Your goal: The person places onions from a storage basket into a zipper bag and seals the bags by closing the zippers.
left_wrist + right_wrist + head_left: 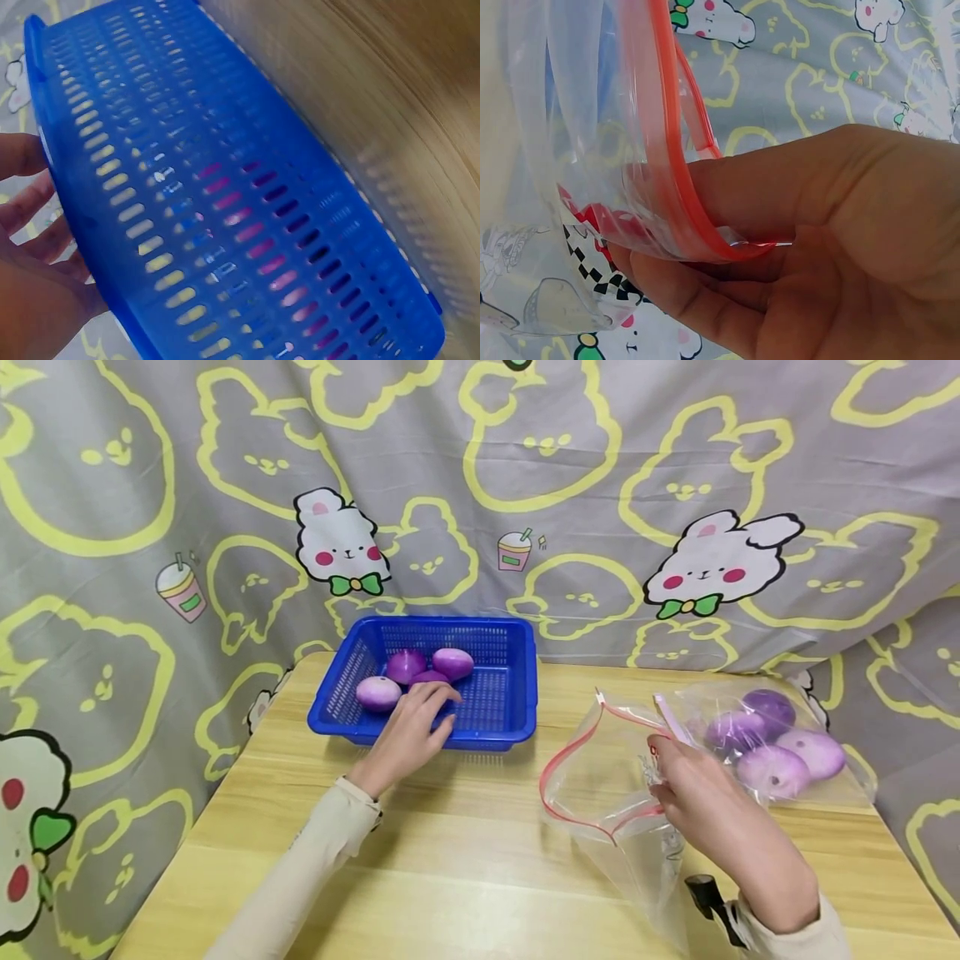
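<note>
A blue plastic basket (pixel 510 693) holds several purple-and-white round vegetables (pixel 378 694), whose exact kind I cannot tell. My left hand (pixel 411 722) reaches over its front rim, fingers loosely bent above a purple piece (pixel 429 677) that they partly cover. In the left wrist view the fingers (pixel 30 202) show beyond the basket rim (pixel 71 217), with no vegetable between them. My right hand (pixel 708 797) pinches the red-edged mouth of a clear zip bag (pixel 592 768), which hangs open. Its thumb and fingers (pixel 690 292) lie on either side of the plastic edge.
At the right of the wooden table (pixel 465 860) lies another clear bag (pixel 862 777) with several purple vegetables (pixel 772 771) inside. A patterned curtain (pixel 570 485) hangs behind the table. A black strap-like piece (pixel 705 893) sits by the right wrist.
</note>
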Demonstrator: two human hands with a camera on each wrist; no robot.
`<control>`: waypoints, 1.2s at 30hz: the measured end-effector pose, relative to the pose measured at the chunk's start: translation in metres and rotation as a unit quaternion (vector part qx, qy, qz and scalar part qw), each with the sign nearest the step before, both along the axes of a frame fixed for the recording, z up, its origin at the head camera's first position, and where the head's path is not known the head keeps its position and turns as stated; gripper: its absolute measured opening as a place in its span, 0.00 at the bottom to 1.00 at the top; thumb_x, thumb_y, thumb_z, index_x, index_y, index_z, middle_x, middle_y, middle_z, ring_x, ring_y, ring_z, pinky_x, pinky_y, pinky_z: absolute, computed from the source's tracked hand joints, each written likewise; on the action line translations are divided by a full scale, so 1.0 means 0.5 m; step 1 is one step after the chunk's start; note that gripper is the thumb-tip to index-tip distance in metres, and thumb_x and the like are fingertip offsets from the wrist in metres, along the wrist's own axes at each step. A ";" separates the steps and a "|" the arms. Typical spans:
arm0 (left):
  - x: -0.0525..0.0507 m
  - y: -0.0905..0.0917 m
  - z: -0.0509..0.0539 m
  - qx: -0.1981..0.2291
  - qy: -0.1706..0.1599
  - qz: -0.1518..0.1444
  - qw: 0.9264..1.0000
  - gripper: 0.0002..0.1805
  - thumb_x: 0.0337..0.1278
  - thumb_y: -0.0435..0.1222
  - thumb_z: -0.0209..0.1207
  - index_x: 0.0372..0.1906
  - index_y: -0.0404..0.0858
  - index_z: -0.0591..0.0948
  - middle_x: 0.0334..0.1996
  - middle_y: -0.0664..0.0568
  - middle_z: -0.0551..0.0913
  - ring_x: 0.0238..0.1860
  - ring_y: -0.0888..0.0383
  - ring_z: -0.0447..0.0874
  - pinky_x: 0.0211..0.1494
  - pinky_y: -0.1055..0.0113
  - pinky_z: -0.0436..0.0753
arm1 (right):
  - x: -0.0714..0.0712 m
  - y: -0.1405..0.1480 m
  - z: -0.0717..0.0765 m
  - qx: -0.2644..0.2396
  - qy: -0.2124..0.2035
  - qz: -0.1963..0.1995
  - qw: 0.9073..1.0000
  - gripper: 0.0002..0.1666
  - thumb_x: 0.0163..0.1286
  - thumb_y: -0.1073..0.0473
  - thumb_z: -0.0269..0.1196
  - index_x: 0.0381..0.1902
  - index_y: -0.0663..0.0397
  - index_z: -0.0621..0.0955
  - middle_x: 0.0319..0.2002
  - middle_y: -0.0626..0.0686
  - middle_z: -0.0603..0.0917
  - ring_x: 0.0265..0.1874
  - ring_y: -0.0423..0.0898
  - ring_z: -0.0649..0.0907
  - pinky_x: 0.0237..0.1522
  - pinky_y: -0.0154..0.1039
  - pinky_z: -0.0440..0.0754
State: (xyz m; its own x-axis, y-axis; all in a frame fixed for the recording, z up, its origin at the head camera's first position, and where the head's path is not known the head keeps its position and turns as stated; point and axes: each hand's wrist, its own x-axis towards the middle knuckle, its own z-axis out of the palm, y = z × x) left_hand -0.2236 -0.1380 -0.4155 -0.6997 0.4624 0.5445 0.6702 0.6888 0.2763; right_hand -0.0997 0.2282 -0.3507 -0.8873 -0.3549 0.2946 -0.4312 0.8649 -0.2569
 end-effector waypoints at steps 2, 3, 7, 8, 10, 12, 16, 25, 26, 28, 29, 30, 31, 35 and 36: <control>-0.004 -0.005 0.000 -0.004 0.002 0.003 1.000 0.12 0.58 0.30 0.62 0.47 0.37 0.81 0.48 0.47 0.81 0.53 0.46 0.76 0.54 0.48 0.75 | 0.001 0.001 0.001 -0.001 -0.005 -0.002 1.000 0.21 0.48 0.76 0.71 0.35 0.60 0.72 0.20 0.46 0.69 0.21 0.45 0.71 0.23 0.42 0.76; -0.006 -0.008 -0.001 -0.007 0.002 0.005 1.000 0.12 0.58 0.30 0.62 0.47 0.37 0.81 0.49 0.47 0.81 0.53 0.46 0.76 0.55 0.48 0.74 | 0.001 0.001 0.001 -0.001 -0.006 -0.003 1.000 0.21 0.48 0.76 0.71 0.36 0.60 0.72 0.21 0.46 0.69 0.21 0.45 0.71 0.23 0.42 0.76; -0.012 -0.019 0.001 -0.019 -0.001 0.017 1.000 0.12 0.58 0.30 0.62 0.47 0.36 0.81 0.49 0.46 0.81 0.52 0.46 0.76 0.58 0.50 0.74 | 0.004 0.003 0.001 -0.004 -0.005 -0.004 1.000 0.21 0.48 0.76 0.71 0.36 0.60 0.72 0.21 0.46 0.70 0.22 0.46 0.72 0.24 0.43 0.76; -0.014 -0.022 0.001 -0.023 -0.003 0.021 1.000 0.12 0.58 0.31 0.62 0.47 0.36 0.81 0.49 0.46 0.81 0.52 0.46 0.76 0.57 0.50 0.75 | 0.005 0.003 0.000 -0.005 -0.003 -0.003 1.000 0.21 0.48 0.76 0.70 0.36 0.60 0.72 0.22 0.46 0.70 0.23 0.46 0.72 0.24 0.43 0.77; -0.019 -0.028 0.002 -0.029 -0.007 0.031 0.999 0.12 0.58 0.31 0.62 0.47 0.35 0.81 0.49 0.44 0.81 0.51 0.45 0.76 0.56 0.50 0.76 | 0.006 0.004 0.000 -0.006 0.000 -0.002 1.000 0.21 0.48 0.77 0.70 0.36 0.60 0.73 0.22 0.47 0.70 0.23 0.46 0.73 0.25 0.44 0.77; -0.024 -0.035 0.003 -0.032 -0.016 0.042 0.998 0.12 0.58 0.32 0.63 0.47 0.34 0.81 0.49 0.43 0.81 0.49 0.44 0.76 0.55 0.49 0.76 | 0.007 0.005 0.000 -0.006 0.002 -0.002 1.000 0.21 0.48 0.76 0.71 0.37 0.61 0.73 0.22 0.47 0.71 0.23 0.46 0.73 0.25 0.45 0.77; -0.034 -0.049 0.002 -0.021 -0.057 0.067 0.996 0.12 0.57 0.30 0.63 0.46 0.34 0.81 0.49 0.40 0.80 0.50 0.42 0.77 0.56 0.47 0.76 | 0.010 0.006 0.000 -0.008 -0.002 -0.006 1.000 0.22 0.49 0.75 0.71 0.40 0.63 0.74 0.23 0.49 0.74 0.25 0.49 0.77 0.27 0.47 0.79; -0.063 -0.082 0.009 -0.018 -0.140 0.105 0.984 0.12 0.55 0.30 0.64 0.46 0.33 0.81 0.50 0.35 0.78 0.51 0.37 0.76 0.57 0.44 0.74 | 0.017 0.007 0.004 -0.015 -0.004 -0.009 1.000 0.29 0.51 0.74 0.71 0.52 0.70 0.74 0.31 0.58 0.81 0.31 0.56 0.82 0.33 0.54 0.84; -0.066 -0.088 0.009 -0.023 -0.142 0.109 0.984 0.12 0.55 0.31 0.64 0.46 0.33 0.81 0.50 0.35 0.78 0.50 0.37 0.76 0.57 0.44 0.73 | 0.017 0.007 0.005 -0.015 -0.004 -0.010 1.000 0.30 0.51 0.74 0.71 0.53 0.71 0.74 0.32 0.59 0.82 0.32 0.56 0.82 0.34 0.54 0.84; -0.072 -0.100 0.010 -0.029 -0.146 0.115 0.982 0.12 0.55 0.31 0.64 0.45 0.32 0.81 0.50 0.34 0.78 0.50 0.36 0.75 0.56 0.43 0.73 | 0.018 0.007 0.005 -0.014 -0.004 -0.010 1.000 0.30 0.51 0.74 0.71 0.53 0.72 0.74 0.32 0.59 0.82 0.32 0.56 0.82 0.34 0.54 0.84; -0.074 -0.108 0.010 -0.031 -0.147 0.119 0.982 0.12 0.55 0.31 0.63 0.45 0.32 0.81 0.50 0.34 0.78 0.49 0.35 0.75 0.55 0.43 0.73 | 0.018 0.007 0.005 -0.013 -0.003 -0.010 1.000 0.31 0.51 0.75 0.71 0.54 0.72 0.74 0.32 0.59 0.81 0.32 0.56 0.82 0.34 0.54 0.84; -0.076 -0.114 0.011 -0.031 -0.149 0.122 0.981 0.12 0.54 0.30 0.63 0.45 0.32 0.81 0.50 0.33 0.78 0.49 0.35 0.75 0.55 0.43 0.73 | 0.018 0.008 0.005 -0.012 -0.001 -0.009 1.000 0.31 0.51 0.75 0.71 0.53 0.72 0.74 0.31 0.58 0.81 0.31 0.55 0.82 0.34 0.53 0.84; -0.077 -0.121 0.012 -0.033 -0.150 0.126 0.980 0.12 0.54 0.30 0.63 0.44 0.32 0.81 0.49 0.33 0.78 0.49 0.35 0.75 0.55 0.42 0.73 | 0.018 0.008 0.005 -0.012 0.001 -0.009 1.000 0.31 0.50 0.75 0.71 0.53 0.72 0.74 0.31 0.57 0.81 0.31 0.55 0.82 0.34 0.53 0.84; -0.081 -0.142 0.018 -0.046 -0.163 0.138 0.976 0.12 0.54 0.30 0.63 0.44 0.31 0.81 0.52 0.31 0.77 0.51 0.34 0.74 0.54 0.42 0.74 | 0.018 0.011 0.006 -0.012 -0.001 -0.012 1.000 0.32 0.50 0.75 0.71 0.54 0.72 0.74 0.30 0.57 0.81 0.30 0.54 0.82 0.33 0.53 0.84; -0.083 -0.146 0.020 -0.052 -0.170 0.141 0.974 0.12 0.54 0.30 0.64 0.44 0.30 0.81 0.53 0.30 0.76 0.52 0.33 0.73 0.54 0.41 0.74 | 0.018 0.012 0.006 -0.011 -0.004 -0.014 1.000 0.32 0.50 0.75 0.71 0.55 0.73 0.74 0.31 0.57 0.81 0.30 0.54 0.82 0.34 0.53 0.84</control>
State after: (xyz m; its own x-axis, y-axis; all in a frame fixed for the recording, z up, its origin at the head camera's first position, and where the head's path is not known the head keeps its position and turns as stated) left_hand -0.2649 -0.2111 -0.4057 -0.9385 0.2664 0.2195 0.3326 0.8679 0.3688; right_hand -0.0905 0.2341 -0.3478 -0.8987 -0.3242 0.2953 -0.4057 0.8704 -0.2789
